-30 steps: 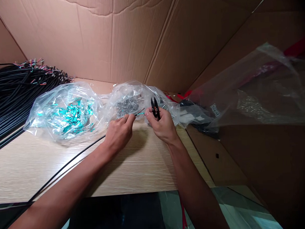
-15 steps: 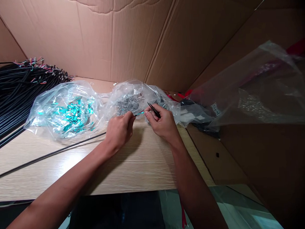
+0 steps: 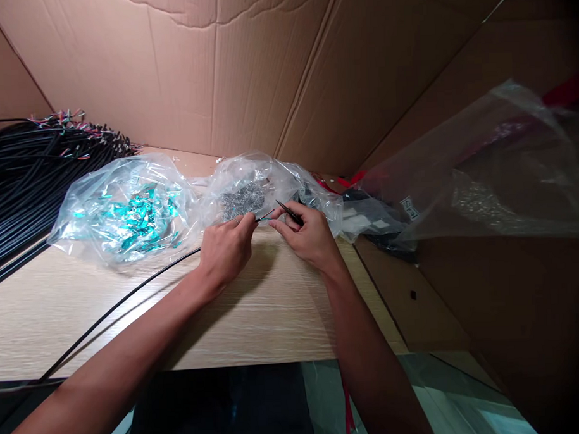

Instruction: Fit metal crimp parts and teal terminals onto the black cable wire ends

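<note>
**Q:** What's held, and how?

**A:** The left hand (image 3: 227, 252) is closed — a black cable (image 3: 131, 297) is gripped in it, the thin tip poking out past the fingers. The right hand (image 3: 309, 235) is closed too — black thread snips (image 3: 290, 212) are pinched in it, just beside that tip.

**Q:** Around them?

**A:** Both are held above a wood-grain table (image 3: 84, 325), the cable trailing across it. A clear bag of grey metal bits (image 3: 244, 201) is lying just behind the hands, a clear bag of teal pieces (image 3: 132, 216) beside it.

**Q:** Farther off?

**A:** A bundle of black cables (image 3: 31, 169) is piled at far left — a cardboard wall (image 3: 170, 69) is standing behind everything.
</note>
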`<state>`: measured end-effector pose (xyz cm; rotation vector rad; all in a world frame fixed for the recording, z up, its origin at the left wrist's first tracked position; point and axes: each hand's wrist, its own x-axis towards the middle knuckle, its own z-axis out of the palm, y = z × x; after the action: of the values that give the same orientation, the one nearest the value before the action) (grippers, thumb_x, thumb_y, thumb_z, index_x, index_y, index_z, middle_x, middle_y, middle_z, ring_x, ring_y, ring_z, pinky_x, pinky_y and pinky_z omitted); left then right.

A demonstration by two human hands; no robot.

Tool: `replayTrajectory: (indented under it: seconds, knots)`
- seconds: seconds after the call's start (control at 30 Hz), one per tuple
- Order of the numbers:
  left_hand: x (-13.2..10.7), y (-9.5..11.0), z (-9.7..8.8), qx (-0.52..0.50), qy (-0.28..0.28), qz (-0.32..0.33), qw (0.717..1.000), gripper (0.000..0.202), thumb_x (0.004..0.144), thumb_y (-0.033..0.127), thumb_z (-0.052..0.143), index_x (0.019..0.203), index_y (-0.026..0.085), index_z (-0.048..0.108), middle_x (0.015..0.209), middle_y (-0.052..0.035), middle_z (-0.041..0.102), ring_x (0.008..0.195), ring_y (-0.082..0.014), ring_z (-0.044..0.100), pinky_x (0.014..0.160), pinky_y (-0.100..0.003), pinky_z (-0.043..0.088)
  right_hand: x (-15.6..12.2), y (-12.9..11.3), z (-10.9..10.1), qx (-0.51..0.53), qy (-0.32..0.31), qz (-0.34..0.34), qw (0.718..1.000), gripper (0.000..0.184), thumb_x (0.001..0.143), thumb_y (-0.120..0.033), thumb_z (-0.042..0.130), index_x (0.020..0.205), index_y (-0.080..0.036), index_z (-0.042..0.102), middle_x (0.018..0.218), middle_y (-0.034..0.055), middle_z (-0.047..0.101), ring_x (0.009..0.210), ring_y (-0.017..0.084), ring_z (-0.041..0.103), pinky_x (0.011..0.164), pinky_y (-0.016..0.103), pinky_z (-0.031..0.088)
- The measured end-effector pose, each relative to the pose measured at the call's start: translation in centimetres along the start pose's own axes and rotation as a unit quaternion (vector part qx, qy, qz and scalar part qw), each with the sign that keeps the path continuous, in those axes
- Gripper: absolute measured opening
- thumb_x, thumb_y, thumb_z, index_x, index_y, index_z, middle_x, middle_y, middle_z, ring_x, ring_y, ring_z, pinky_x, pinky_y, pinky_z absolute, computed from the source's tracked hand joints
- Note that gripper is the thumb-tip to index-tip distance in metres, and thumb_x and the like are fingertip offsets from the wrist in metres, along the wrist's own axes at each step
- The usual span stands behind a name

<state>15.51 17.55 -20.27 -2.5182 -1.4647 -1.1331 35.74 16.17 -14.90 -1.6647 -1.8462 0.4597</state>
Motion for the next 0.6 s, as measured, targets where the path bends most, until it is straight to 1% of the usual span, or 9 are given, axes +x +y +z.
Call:
replayTrajectory:
  seconds: [0.07,0.13,0.2,0.27,0.3,0.37,0.43,0.5,0.6]
  knots:
    - [0.01,-0.03,-0.03,0.004,-0.008,-0.003,1.0,0.026,0.113,0.024,0.047,0.102,0.019,0.069,0.083,-0.0085,0.078,0.062,-0.02,0.065,0.058,-0.033,0.018,0.01,-0.03,0.11,-0.003,0.008,-0.005,1.0,0.063,0.096,-0.064,0.062,0.118,-0.007,0.073,0.068,0.0027,0.036,0.068,-0.012,0.025,0.072,0.002,0.025]
    - [0.04,-0.03,-0.13,0.01,-0.026,-0.008,1.0,0.026,0.114,0.024,0.046,0.103,0.019,0.069,0.082,-0.0092,0.078,0.061,-0.0206,0.065,0.058,-0.033,0.019,-0.01,-0.16,0.17,-0.005,0.009,-0.009,1.0,0.061,0.097,-0.063,0.061,0.116,-0.006,0.074,0.07,0.0032,0.04,0.07,-0.012,0.025,0.072,0.003,0.023]
    - [0.11,0.0,-0.26,0.017,-0.046,-0.012,0.999,0.027,0.114,0.025,0.045,0.105,0.018,0.07,0.081,-0.0102,0.077,0.06,-0.0211,0.065,0.058,-0.033,0.02,-0.03,-0.3,0.25,0.002,0.01,-0.016,1.0,0.058,0.098,-0.059,0.061,0.113,-0.005,0.074,0.08,0.0034,0.053,0.072,-0.012,0.029,0.074,0.003,0.024]
    - [0.2,0.06,-0.36,0.02,-0.062,-0.014,0.998,0.028,0.115,0.025,0.045,0.106,0.017,0.07,0.081,-0.0111,0.078,0.061,-0.0214,0.065,0.058,-0.033,0.02,0.0,-0.35,0.35,0.014,0.006,-0.02,1.0,0.056,0.098,-0.057,0.06,0.113,-0.004,0.074,0.095,0.0038,0.061,0.075,-0.013,0.033,0.075,0.002,0.026]
    - [0.25,0.08,-0.39,0.019,-0.067,-0.015,0.997,0.028,0.115,0.025,0.045,0.106,0.017,0.071,0.081,-0.0114,0.078,0.061,-0.0216,0.065,0.059,-0.033,0.02,0.04,-0.32,0.42,0.02,0.005,-0.021,1.0,0.056,0.098,-0.056,0.059,0.113,-0.004,0.073,0.101,0.0042,0.063,0.076,-0.013,0.035,0.076,0.001,0.027]
    - [0.3,0.1,-0.41,0.016,-0.073,-0.019,0.997,0.027,0.115,0.024,0.045,0.107,0.016,0.07,0.081,-0.0117,0.078,0.061,-0.0216,0.065,0.058,-0.033,0.021,0.14,-0.13,0.54,0.029,0.009,-0.021,0.999,0.058,0.098,-0.057,0.06,0.117,-0.004,0.072,0.107,0.0051,0.065,0.079,-0.012,0.037,0.078,0.0,0.029]
    - [0.31,0.11,-0.38,0.016,-0.073,-0.022,0.997,0.027,0.115,0.024,0.046,0.106,0.016,0.07,0.081,-0.0113,0.077,0.061,-0.0216,0.065,0.058,-0.033,0.02,0.23,0.08,0.6,0.03,0.023,-0.018,0.999,0.061,0.096,-0.059,0.062,0.123,-0.005,0.071,0.107,0.0052,0.064,0.08,-0.012,0.038,0.078,0.0,0.029]
    - [0.26,0.11,-0.32,0.02,-0.069,-0.019,0.997,0.027,0.115,0.025,0.045,0.106,0.017,0.07,0.08,-0.0106,0.077,0.059,-0.0216,0.064,0.058,-0.034,0.019,0.27,0.17,0.57,0.025,0.026,-0.011,0.999,0.063,0.095,-0.061,0.064,0.127,-0.006,0.071,0.1,0.0048,0.063,0.078,-0.012,0.036,0.076,0.001,0.028]
    - [0.16,0.12,-0.25,0.033,-0.059,-0.009,0.998,0.027,0.115,0.025,0.045,0.106,0.018,0.07,0.08,-0.0102,0.077,0.058,-0.0222,0.064,0.057,-0.035,0.018,0.17,-0.03,0.4,0.016,0.014,-0.001,1.0,0.061,0.095,-0.06,0.065,0.122,-0.006,0.073,0.087,0.0038,0.056,0.074,-0.013,0.03,0.074,0.003,0.024]
